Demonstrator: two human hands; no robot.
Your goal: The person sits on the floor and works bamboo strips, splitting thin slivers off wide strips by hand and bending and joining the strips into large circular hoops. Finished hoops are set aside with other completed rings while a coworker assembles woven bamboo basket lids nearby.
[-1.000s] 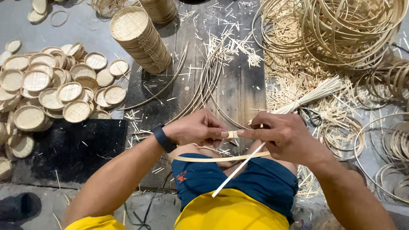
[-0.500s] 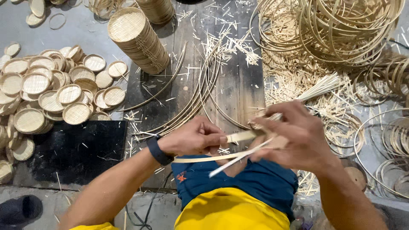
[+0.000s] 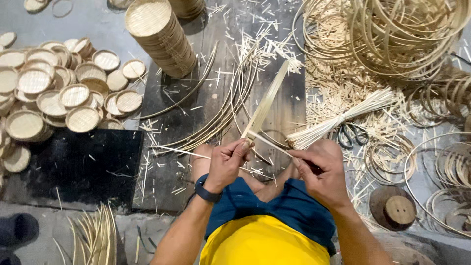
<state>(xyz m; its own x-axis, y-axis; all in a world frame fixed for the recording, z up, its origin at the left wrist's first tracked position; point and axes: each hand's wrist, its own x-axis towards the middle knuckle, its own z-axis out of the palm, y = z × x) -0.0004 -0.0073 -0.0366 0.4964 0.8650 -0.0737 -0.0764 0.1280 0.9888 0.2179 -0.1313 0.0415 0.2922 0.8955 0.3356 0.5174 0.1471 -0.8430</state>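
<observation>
At the floor's left edge lies a heap of small round woven lids [image 3: 54,93], and nearer the person a black mat [image 3: 83,167] covers the floor. A leaning stack of woven discs [image 3: 159,37] stands toward the far edge, on the dark wooden board [image 3: 171,113]. Long curved bamboo strips [image 3: 221,118] sweep across that board toward the person's knees.

The left hand [image 3: 226,164], with a dark watch [image 3: 206,190] on its wrist, is closed around the lower end of a flat bamboo strip [image 3: 267,100], thumb and fingers pinching it; the strip rises from the fist and slants away toward the far edge. Just beside it, the right hand [image 3: 321,169] is also closed, gripping what looks like a dark handle, with a thin sliver [image 3: 270,142] running from it to the strip at the left fist. The two hands are near each other but not touching, above the person's lap.

Beyond the right hand lies a tied bundle of thin sticks [image 3: 343,118], scissors [image 3: 349,135] just beside it. Coiled bamboo hoops [image 3: 392,34] pile at the far right corner, and a round wooden block [image 3: 397,208] sits near the right edge.
</observation>
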